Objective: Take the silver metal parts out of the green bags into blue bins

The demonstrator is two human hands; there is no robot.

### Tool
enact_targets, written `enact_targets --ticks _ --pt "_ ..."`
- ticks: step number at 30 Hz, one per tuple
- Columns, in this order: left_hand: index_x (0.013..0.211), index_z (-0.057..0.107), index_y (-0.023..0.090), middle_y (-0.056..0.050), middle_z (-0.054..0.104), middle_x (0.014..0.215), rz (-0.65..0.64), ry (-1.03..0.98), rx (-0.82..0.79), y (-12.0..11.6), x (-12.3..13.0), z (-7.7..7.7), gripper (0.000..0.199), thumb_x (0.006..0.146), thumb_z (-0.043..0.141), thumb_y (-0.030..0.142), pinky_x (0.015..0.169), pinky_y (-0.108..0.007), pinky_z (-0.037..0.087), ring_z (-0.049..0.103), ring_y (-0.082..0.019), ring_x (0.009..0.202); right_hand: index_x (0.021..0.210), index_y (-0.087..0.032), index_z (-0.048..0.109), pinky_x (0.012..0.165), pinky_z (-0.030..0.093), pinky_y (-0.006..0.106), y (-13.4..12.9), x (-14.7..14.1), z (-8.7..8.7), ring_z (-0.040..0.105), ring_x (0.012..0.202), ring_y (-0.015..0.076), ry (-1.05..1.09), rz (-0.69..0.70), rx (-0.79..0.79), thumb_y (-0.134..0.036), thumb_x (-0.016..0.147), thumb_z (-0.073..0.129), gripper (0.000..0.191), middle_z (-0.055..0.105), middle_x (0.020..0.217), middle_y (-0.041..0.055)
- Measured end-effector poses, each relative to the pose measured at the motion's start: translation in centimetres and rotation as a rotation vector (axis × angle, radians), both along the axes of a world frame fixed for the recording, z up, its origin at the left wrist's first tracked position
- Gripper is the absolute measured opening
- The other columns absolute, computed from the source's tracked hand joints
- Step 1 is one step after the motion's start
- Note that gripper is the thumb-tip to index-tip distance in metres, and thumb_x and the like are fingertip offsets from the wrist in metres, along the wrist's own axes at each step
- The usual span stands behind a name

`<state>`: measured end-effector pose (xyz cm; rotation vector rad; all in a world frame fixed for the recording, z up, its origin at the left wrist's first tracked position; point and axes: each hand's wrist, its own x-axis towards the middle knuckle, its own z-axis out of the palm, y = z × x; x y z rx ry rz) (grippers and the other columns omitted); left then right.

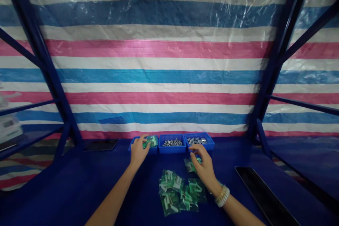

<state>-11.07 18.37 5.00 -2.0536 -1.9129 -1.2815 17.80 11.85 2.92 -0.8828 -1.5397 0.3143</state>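
My left hand (139, 152) reaches into the left blue bin (153, 150), its fingers closed at the green plastic bags (152, 141) there; what they hold is too small to make out. My right hand (203, 164), with bracelets on its wrist, is just in front of the right blue bin (209, 145), fingers curved and apart, above a green bag (189, 165) on the table. Small metal parts (172, 142) fill the middle blue bin (172, 149). Longer metal pieces (197, 141) lie in the right bin. Several filled green bags (169, 201) are piled nearer to me.
The blue table (143, 197) carries a long dark flat object (265, 194) at the right and a dark flat device (101, 144) at the back left. Blue metal posts (275, 56) frame a striped plastic sheet (159, 77). White equipment (9, 127) stands at the far left.
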Motion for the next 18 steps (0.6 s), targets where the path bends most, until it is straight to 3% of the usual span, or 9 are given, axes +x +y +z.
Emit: enact_targets --ticks 12,18 --pt "0.115 0.062 0.026 -0.004 0.074 0.095 0.097 0.186 -0.047 0.3 -0.7 0.5 0.033 0.083 0.06 0.024 0.081 -0.037 0.041 0.059 -0.027 0.097 0.094 -0.02 0.062 0.077 0.049 0.035 0.0 0.2 0.4 0.059 0.092 0.0225 0.018 0.005 -0.019 -0.021 0.088 0.049 0.015 0.063 0.096 0.0079" --pt "0.104 0.069 0.027 -0.005 0.073 0.102 0.075 0.241 -0.082 0.0 -0.3 0.7 0.023 0.085 0.058 0.032 0.077 -0.035 0.042 0.058 -0.029 0.101 0.092 -0.019 0.063 0.074 0.049 0.034 1.2 1.5 0.3 0.061 0.084 0.022 -0.015 -0.092 -0.062 -0.022 0.086 0.048 0.016 0.066 0.092 0.0077"
